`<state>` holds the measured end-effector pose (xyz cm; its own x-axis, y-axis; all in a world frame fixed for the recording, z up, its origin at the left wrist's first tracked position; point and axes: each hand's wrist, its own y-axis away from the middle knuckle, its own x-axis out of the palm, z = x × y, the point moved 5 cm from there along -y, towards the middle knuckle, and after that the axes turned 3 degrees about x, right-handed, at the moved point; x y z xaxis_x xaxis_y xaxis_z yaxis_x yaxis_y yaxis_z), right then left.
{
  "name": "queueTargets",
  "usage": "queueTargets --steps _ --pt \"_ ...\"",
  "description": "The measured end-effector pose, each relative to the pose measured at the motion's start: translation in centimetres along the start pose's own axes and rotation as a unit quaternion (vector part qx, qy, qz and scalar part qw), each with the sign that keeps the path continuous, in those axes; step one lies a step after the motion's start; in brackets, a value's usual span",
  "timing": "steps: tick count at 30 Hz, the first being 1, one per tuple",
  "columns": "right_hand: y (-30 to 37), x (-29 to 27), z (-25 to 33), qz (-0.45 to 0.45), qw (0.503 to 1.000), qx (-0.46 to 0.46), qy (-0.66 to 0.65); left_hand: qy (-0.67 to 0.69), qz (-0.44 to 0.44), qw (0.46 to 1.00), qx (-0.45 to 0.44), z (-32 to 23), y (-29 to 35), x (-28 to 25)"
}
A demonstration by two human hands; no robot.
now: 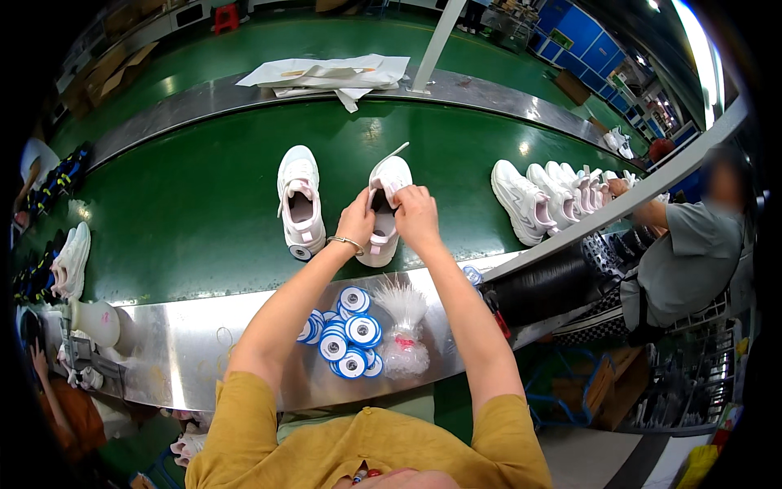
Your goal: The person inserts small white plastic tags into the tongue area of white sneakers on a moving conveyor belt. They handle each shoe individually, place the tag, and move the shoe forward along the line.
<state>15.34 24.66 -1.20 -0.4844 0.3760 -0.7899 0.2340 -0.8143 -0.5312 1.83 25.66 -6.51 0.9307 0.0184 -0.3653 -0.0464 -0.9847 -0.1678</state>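
A white sneaker with pink lining stands on the green belt, its toe pointing away from me. My left hand grips the left side of its collar, and a bracelet circles that wrist. On the other side my right hand is closed, fingers pinching the edge of the opening near the tongue; the fingertips are partly hidden. A loose lace end sticks up past the toe. Left of my hands, apart from them, stands a second white sneaker with a round blue-rimmed tag at its heel.
Round blue-rimmed tags lie heaped on the metal ledge beside a bundle of clear plastic strands. White sneakers line up at the right, near a co-worker behind a slanting metal post. White paper sheets lie along the far edge.
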Motion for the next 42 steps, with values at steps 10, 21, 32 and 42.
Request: queueTargets --steps 10,21,32,42 --pt "-3.7 1.6 3.5 0.153 0.987 0.028 0.036 -0.022 -0.055 0.997 0.04 2.2 0.9 -0.6" --pt "0.9 1.0 6.2 0.187 0.981 -0.053 0.009 -0.076 -0.061 0.994 0.054 2.3 1.9 -2.8" --pt "-2.2 -1.4 -3.3 0.056 0.856 0.338 -0.387 -0.399 -0.007 0.855 0.331 -5.7 1.8 0.0" --pt "-2.8 -0.5 0.1 0.102 0.749 0.288 -0.588 -0.287 -0.129 0.875 0.368 -4.4 5.4 -4.1"
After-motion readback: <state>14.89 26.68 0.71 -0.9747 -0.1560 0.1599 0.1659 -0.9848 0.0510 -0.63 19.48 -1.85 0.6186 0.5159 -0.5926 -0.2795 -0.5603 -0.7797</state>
